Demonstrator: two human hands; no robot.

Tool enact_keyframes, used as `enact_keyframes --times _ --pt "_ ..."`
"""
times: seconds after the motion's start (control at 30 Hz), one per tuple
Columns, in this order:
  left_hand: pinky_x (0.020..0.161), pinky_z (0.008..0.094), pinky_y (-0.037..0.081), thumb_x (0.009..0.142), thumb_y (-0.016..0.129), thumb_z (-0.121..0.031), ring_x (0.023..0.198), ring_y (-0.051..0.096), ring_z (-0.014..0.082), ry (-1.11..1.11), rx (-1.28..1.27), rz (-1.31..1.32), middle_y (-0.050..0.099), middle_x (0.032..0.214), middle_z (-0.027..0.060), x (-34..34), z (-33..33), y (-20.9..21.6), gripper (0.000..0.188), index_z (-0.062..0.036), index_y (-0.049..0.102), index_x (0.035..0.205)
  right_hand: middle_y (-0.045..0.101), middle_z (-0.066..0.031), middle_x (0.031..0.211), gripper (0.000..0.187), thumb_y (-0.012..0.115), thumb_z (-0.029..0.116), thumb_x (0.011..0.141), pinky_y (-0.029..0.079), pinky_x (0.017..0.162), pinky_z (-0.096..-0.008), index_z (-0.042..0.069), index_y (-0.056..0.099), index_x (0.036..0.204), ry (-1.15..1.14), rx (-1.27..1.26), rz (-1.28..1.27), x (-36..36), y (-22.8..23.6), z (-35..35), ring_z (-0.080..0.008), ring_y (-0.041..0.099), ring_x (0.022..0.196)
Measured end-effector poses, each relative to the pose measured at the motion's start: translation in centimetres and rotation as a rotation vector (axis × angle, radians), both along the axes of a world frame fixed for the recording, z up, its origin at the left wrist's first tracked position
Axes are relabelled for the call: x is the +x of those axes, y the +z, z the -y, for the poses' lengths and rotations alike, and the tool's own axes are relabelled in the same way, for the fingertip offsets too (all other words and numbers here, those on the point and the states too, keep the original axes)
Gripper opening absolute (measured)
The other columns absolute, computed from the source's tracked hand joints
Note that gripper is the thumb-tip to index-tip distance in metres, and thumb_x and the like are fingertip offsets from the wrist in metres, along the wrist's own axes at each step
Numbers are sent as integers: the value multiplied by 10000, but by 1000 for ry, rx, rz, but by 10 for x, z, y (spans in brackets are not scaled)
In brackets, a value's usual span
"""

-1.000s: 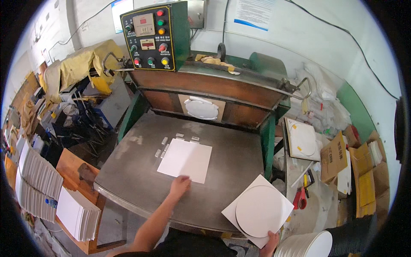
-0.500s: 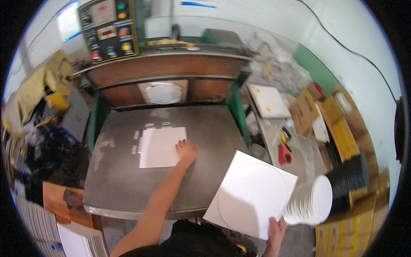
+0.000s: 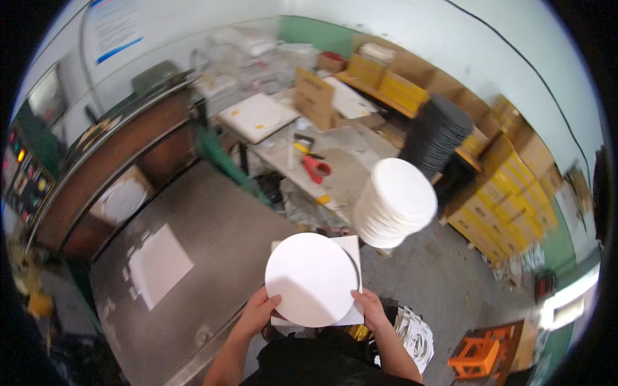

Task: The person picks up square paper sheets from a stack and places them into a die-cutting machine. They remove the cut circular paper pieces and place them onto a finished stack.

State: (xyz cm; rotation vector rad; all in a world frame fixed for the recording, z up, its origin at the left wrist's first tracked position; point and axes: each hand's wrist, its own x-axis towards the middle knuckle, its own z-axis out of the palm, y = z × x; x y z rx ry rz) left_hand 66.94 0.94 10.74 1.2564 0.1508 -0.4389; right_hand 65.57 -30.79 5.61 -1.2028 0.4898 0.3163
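In front of my body, a white round disc (image 3: 310,278) overlaps a white square sheet (image 3: 351,248), whose corners show behind it. Between the disc's right edge and the sheet is a dark curved gap. My left hand (image 3: 257,312) is closed on the disc's lower left edge, thumb on top. On the other side, my right hand (image 3: 372,310) is closed on the sheet's right edge, its thumb close to the disc. Another square white sheet (image 3: 161,265) lies on the grey metal plate (image 3: 238,235) to the left, against small stops.
A tall stack of white discs (image 3: 402,199) stands right of my hands, with a black stack (image 3: 438,132) behind. The worktable (image 3: 347,151) holds a red tape dispenser (image 3: 317,169). White offcuts (image 3: 414,338) and an orange stool (image 3: 475,358) are on the floor. Yellow cartons (image 3: 499,206) line the wall.
My view has swung right. My left hand has left the sheet on the metal plate and taken hold of the disc, which has come partly out of the square sheet in my right hand.
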Motion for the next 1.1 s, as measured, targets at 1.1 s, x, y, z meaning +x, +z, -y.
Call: enact_keyframes --times 1.1 --pt "771 384 577 999 491 -317 850 673 252 -221 112 -14 654 912 161 209 287 62 380 20 548 1165 668 -103 855 290 572 374 896 513 628 -448 124 646 1024 701 -739 -140 -52 -384 323 -295 644 758"
